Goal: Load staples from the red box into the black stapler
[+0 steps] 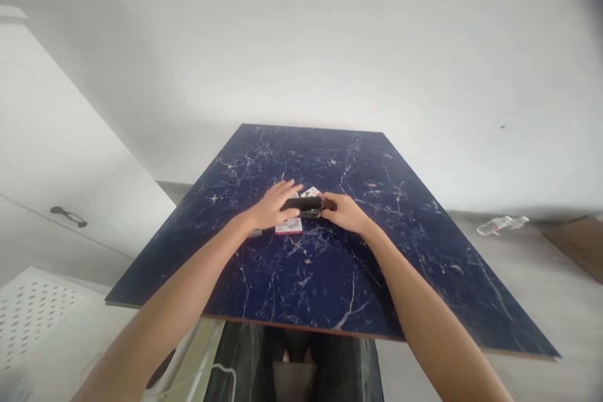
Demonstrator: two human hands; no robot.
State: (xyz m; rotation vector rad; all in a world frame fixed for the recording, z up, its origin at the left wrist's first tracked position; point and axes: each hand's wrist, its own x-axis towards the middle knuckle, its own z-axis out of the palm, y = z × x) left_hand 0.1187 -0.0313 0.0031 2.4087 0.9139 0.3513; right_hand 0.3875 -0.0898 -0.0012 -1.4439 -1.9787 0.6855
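A black stapler [306, 203] lies crosswise between my hands over the table, its top arm and its base slightly apart. My left hand [274, 204] is around its left end, fingers stretched along the far side and thumb on the near side. At the opposite end, my right hand [343, 211] pinches the stapler between thumb and fingers. Under my left hand a small white and red box [289, 227] sticks out. Another small printed box [311, 192] lies just beyond the stapler. A small grey item [255, 233] shows partly beneath my left wrist.
The dark blue marble-patterned table [330, 289] reaches back to a pale wall [330, 44]. On the floor at the right lie clear plastic bottles [502, 224] and a brown cardboard piece [577, 245]. A white cabinet with a dark handle [68, 217] and a perforated white object [35, 308] are at left.
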